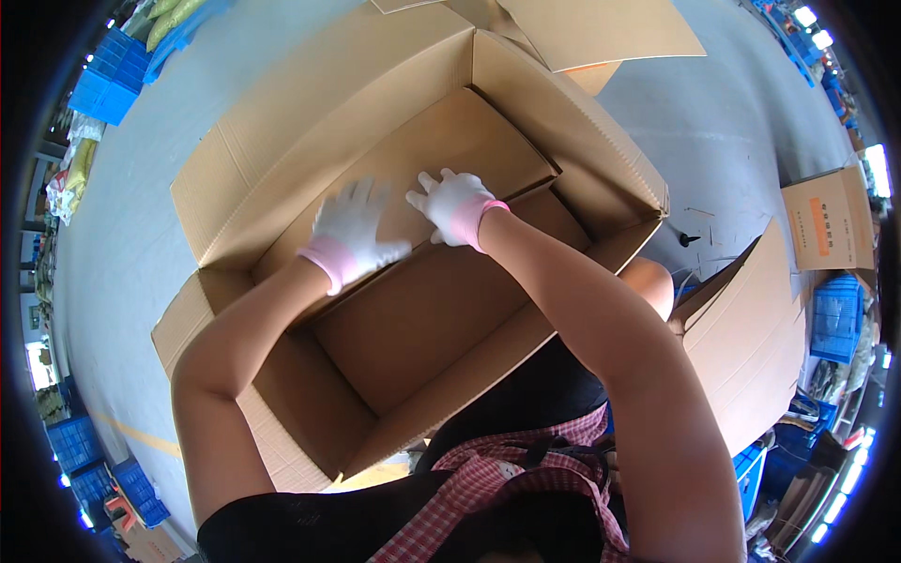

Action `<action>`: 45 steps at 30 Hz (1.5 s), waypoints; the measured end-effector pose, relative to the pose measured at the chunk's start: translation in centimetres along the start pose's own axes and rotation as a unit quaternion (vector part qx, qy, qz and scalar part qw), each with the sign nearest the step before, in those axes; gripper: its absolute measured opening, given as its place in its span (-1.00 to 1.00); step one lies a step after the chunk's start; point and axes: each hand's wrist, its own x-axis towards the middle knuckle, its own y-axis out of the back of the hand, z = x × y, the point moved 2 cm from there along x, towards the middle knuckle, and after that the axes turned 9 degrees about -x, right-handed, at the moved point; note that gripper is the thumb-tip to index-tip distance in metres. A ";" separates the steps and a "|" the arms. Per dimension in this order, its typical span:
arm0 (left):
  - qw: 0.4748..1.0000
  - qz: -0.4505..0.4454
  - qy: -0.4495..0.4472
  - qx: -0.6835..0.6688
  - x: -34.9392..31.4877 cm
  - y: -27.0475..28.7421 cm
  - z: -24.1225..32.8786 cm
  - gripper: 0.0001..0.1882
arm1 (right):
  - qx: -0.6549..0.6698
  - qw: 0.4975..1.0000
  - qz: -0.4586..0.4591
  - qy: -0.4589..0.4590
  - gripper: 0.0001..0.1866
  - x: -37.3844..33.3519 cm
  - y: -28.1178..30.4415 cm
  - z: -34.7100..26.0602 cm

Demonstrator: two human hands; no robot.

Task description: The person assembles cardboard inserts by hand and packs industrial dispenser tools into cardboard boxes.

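A large brown cardboard box [554, 113] lies open in front of me, its top flaps turned outward. Inside, a flat cardboard piece [479, 141] covers the far half of the bottom. Both my hands wear white gloves with pink cuffs. My left hand [347, 230], a little smeared by motion, is spread over the left part of that piece. My right hand [453, 206] rests on or just above it farther right, fingers apart. Neither hand holds anything. The near half of the box [422, 319] shows bare cardboard.
Flat cardboard sheets [751, 338] lean at my right. Beyond them a closed carton [826, 220] stands on a blue crate [837, 319]. More blue crates [111, 75] stand at the far left. Another cardboard sheet [610, 33] sticks out past the box's far end.
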 end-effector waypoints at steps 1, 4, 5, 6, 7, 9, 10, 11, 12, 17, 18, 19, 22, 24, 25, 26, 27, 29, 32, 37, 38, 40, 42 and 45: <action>0.992 -0.097 0.076 0.005 -0.8 -0.1 1.5 -0.03 | 0.001 1.000 0.000 -0.001 -0.22 -0.2 -0.3 0.1; 0.977 -0.156 0.146 0.026 -1.1 -2.7 2.4 0.07 | 0.003 0.996 -0.031 -0.085 -0.41 -0.8 -0.3 0.1; 0.980 -0.123 0.150 0.038 -1.1 -3.8 1.6 0.11 | 0.031 0.990 -0.138 -0.022 -0.58 -2.0 2.8 -0.1; 0.982 -0.118 0.145 0.033 -1.1 -4.4 1.2 0.14 | 0.097 0.994 -0.034 -0.030 -0.72 -4.1 3.6 -0.3; 0.984 -0.117 0.134 0.030 -1.7 -5.1 -0.1 0.14 | 0.153 0.982 0.102 -0.037 -0.73 -6.7 4.5 -1.0; 0.979 -0.123 0.158 0.038 -2.8 -5.7 -0.9 0.17 | 0.212 0.853 0.470 -0.076 -0.72 -15.1 5.5 -1.3; 0.977 -0.125 0.170 0.045 -3.1 -5.5 -1.0 0.18 | 0.176 0.802 0.553 -0.140 -0.69 -20.2 5.5 0.0; 0.980 -0.118 0.151 0.050 -3.1 -4.9 -1.2 0.18 | 0.122 0.729 0.626 -0.250 -0.76 -25.1 3.1 2.0; 0.976 -0.123 0.171 0.058 -3.1 -4.8 -1.4 0.19 | 0.083 0.741 0.583 -0.323 -0.76 -30.5 -1.0 4.9; 0.968 -0.141 0.195 0.073 -1.0 -3.5 1.1 0.22 | 0.037 0.759 0.096 -0.643 -0.04 -42.3 -17.5 -1.4; 0.970 -0.153 0.172 0.075 -1.3 -3.4 0.3 0.21 | 0.060 0.768 0.091 -0.631 -0.06 -42.2 -17.6 -3.1; 0.972 -0.167 0.150 0.077 -1.7 -3.1 0.0 0.20 | 0.086 0.779 0.085 -0.616 -0.07 -42.1 -17.8 -4.8; 0.991 0.007 -0.049 -0.121 0.8 1.5 6.2 -0.41 | 0.175 0.759 0.024 -0.627 -0.36 -44.5 -9.7 -4.5; 0.866 0.065 -0.252 -0.427 -0.2 6.0 19.7 -0.47 | 0.044 0.709 0.223 -0.667 -0.60 -47.6 -6.1 -3.6; 0.730 -0.064 -0.332 -0.594 -0.9 6.4 25.3 -0.42 | 0.030 0.700 0.267 -0.662 -0.60 -47.5 -3.3 -3.1; 0.657 -0.187 -0.330 -0.651 -2.2 6.3 30.8 -0.33 | 0.009 0.719 0.284 -0.635 -0.60 -46.7 -2.2 -2.6; 0.650 -0.241 -0.254 -0.675 -2.0 3.1 35.0 -0.47 | -0.010 0.740 0.304 -0.600 -0.61 -45.5 -1.3 -2.4; 0.315 -0.336 -0.098 -0.882 -2.6 3.0 42.1 -0.79 | 0.061 0.808 0.110 -0.576 -0.59 -42.8 -0.4 -3.6; 0.352 -0.243 0.045 -0.903 -3.5 4.2 42.7 -0.79 | 0.158 0.834 0.308 -0.430 -0.47 -49.4 0.3 -5.0; 0.202 -0.244 -0.028 -0.948 0.0 -0.7 41.6 -0.70 | 0.551 0.321 0.415 -0.649 -0.23 -64.1 -19.7 -10.1; 0.424 -0.216 -0.048 -0.878 -0.2 -1.3 42.0 -0.75 | 0.660 0.288 0.485 -0.496 -0.19 -62.3 -20.8 -10.0; 0.655 -0.193 -0.124 -0.720 0.6 -3.3 43.2 -0.80 | 0.602 0.214 0.550 -0.538 -0.23 -61.2 -23.6 -9.5; 0.690 -0.186 -0.181 -0.676 2.4 -7.2 44.3 -0.73 | 0.568 0.168 0.552 -0.587 -0.25 -60.8 -25.6 -8.3; 0.751 -0.149 -0.269 -0.585 -0.4 -7.8 46.8 -0.70 | 0.539 0.114 0.624 -0.554 -0.31 -59.8 -24.6 -8.8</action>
